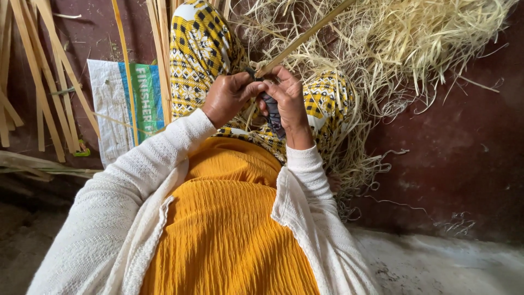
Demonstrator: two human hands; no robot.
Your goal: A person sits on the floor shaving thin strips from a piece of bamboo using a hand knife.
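We see a dark reddish-brown floor [464,153], worn and scuffed, with pale scratches across it. Along the lower edge it gives way to a paler, grey, dusty surface [447,262] that looks like bare concrete. A large heap of pale straw-coloured shavings [415,43] lies at the upper right, with loose curls trailing down over the red surface. At the left, flat split cane strips [49,82] lie fanned out, some crossing each other. Between them rests a white woven sack [109,109] with a blue and green printed panel. The light is soft and even, without hard shadows.
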